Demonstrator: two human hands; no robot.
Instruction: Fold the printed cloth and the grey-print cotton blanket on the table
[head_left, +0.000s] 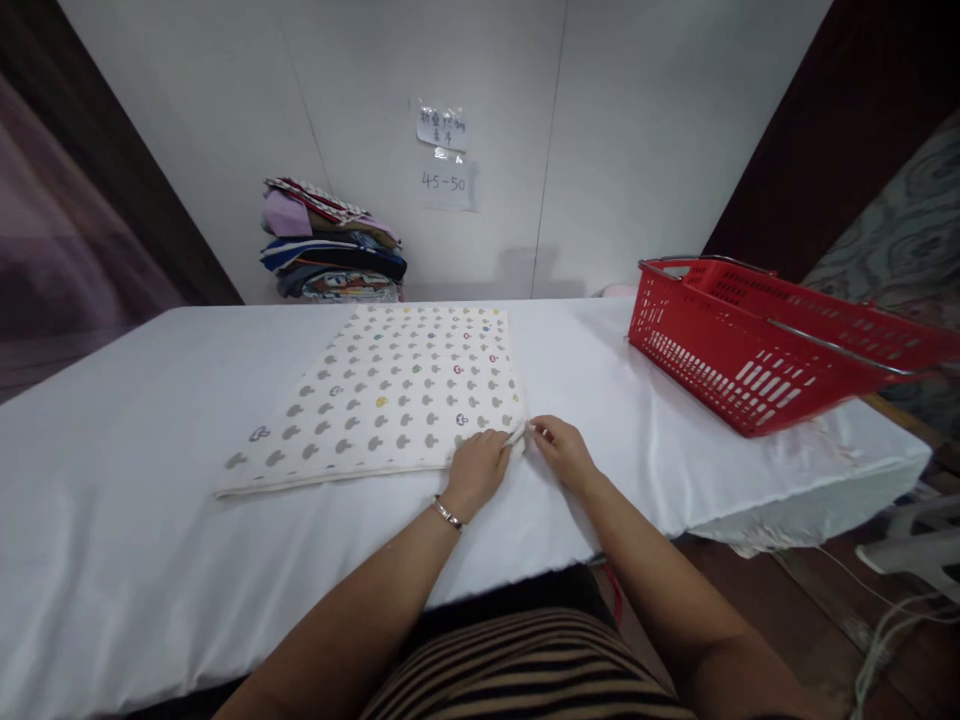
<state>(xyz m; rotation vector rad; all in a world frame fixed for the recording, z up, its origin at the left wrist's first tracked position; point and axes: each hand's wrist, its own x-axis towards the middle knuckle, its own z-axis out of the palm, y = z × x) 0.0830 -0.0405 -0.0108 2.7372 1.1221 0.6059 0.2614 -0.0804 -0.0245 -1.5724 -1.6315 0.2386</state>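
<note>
Patterned cloth: lies flat and folded into a rectangle on the white-covered table, middle of the top, its long side running along the near edge.
Left hand: knuckles up on the cloth's near right corner, fingers curled down onto the hem; I cannot tell whether it pinches or only presses. A bracelet sits on the wrist.
Right hand: just off that same corner, thumb and forefinger closed on the tip of the fabric, the other fingers loosely bent.
Handling: judged light, soft and limp, in several layers; it will likely sag and slide apart unless the layers are taken together. Corners and hems look like the best holds.
Red basket: at the table's right edge, tilted, well apart from the cloth.
Stack of folded clothes: at the far edge against the wall, below paper notes.
Open room: bare cover to the left of the cloth, and between cloth and basket; only a narrow strip lies along the near edge.
</note>
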